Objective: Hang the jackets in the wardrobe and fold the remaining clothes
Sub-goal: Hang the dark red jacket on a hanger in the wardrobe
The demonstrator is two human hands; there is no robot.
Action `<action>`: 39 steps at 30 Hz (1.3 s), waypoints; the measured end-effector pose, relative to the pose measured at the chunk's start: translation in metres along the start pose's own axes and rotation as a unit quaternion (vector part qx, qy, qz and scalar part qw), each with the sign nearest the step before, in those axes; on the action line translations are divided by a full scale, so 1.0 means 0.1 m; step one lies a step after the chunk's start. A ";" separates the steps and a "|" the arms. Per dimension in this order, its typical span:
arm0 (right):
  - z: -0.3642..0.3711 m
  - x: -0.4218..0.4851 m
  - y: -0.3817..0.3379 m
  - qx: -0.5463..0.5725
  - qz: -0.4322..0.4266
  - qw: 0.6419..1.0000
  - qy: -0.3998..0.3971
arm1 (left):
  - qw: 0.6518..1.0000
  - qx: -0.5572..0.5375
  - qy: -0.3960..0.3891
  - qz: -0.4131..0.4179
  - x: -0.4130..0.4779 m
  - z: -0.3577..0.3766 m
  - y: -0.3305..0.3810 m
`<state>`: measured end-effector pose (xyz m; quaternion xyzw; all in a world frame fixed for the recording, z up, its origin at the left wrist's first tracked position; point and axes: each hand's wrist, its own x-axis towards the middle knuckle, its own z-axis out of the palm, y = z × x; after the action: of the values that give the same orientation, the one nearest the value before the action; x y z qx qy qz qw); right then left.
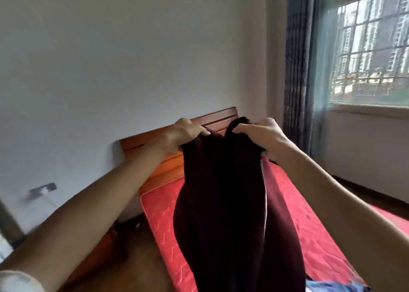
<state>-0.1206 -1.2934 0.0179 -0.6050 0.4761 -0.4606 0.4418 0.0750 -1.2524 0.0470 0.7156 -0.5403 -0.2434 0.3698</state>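
— While the dark maroon jacket [221, 192] hangs in the air over the bed [161, 214], which step is shown?

— The pick-up before hanging. My left hand [188, 132] and my right hand [261, 132] each have their fingers curled tight round a bunch of cloth at the jacket's top end, and the two hands are close together. The body of the jacket drops straight down between my forearms. A line of zipper [264, 192] teeth runs down its right side. The lower hem is out of view.

— What does the next move call for?

— In my judgement, a hanger and the wardrobe. Neither is in view, so I must turn away from the bed with the jacket held up. The cloth is limp, so my hands should spread to the shoulders before a hanger goes in.

— And round about?

— A wooden headboard [155, 159] stands against the pale wall behind my hands. A curtain [296, 70] and a barred window [371, 48] are to the right, and the wooden floor [137, 258] is left of the bed. A blue garment [336, 288] shows at the lower right edge, probably one to fold. Nothing blocks my hands, though the hanging cloth hides the mattress behind it.
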 end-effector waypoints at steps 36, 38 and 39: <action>6.12 -3.18 -1.77 0.169 -0.171 0.673 -0.699 | 0.765 -0.166 0.578 -0.230 -3.87 -4.57 -3.03; 6.43 -3.38 -1.91 0.176 -0.148 0.660 -0.715 | 0.741 -0.168 0.608 -0.229 -4.09 -4.75 -3.09; 6.59 -3.48 -1.98 0.177 -0.138 0.651 -0.725 | 0.727 -0.168 0.625 -0.228 -4.19 -4.85 -3.12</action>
<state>0.5143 -0.8572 0.0412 -0.7153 -0.1759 -0.0066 0.6763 0.4983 -0.6793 0.0732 0.7337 0.0425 0.0949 0.6715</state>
